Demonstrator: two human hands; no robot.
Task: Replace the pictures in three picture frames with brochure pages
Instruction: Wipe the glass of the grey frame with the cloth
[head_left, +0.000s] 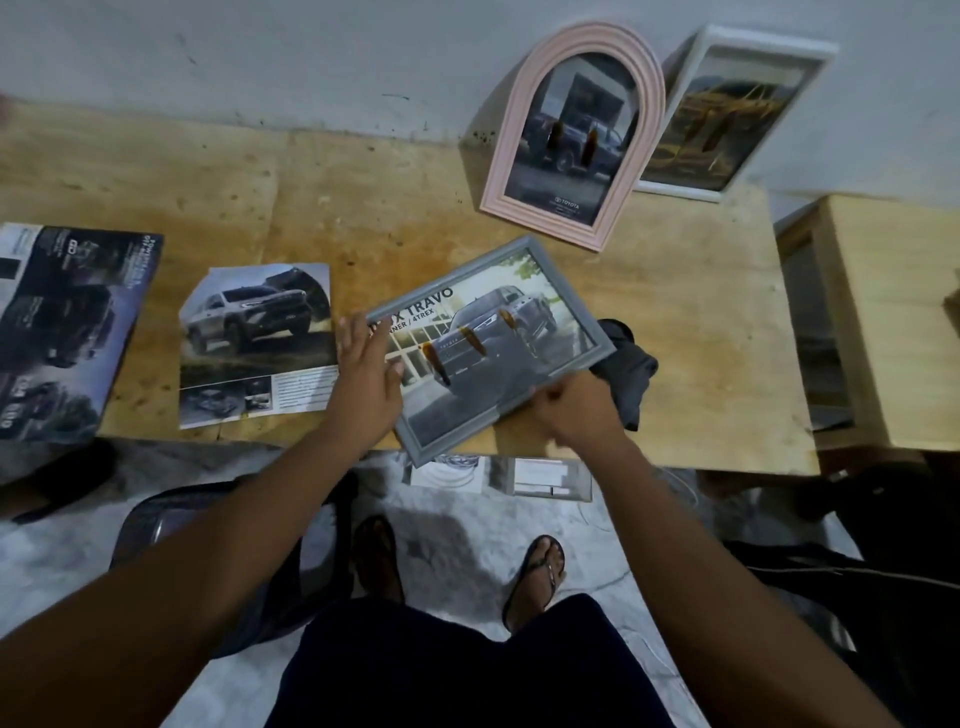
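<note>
A grey rectangular frame (519, 291) with a truck brochure page behind its glass lies tilted over the table's front edge. My left hand (366, 374) lies on its left end, fingers straight over the glass and thumb at the side. My right hand (576, 410) grips its lower right edge. A pink arched frame (519, 124) and a white rectangular frame (826, 57) lean against the wall at the back right, each showing a car page. A loose brochure page (254, 338) with an SUV lies to the left.
A larger brochure (67, 327) lies at the table's far left. A dark cloth (626, 374) sits just right of the grey frame. The wooden table (363, 208) ends near a wooden stool (893, 312) on the right. Papers lie on the floor below.
</note>
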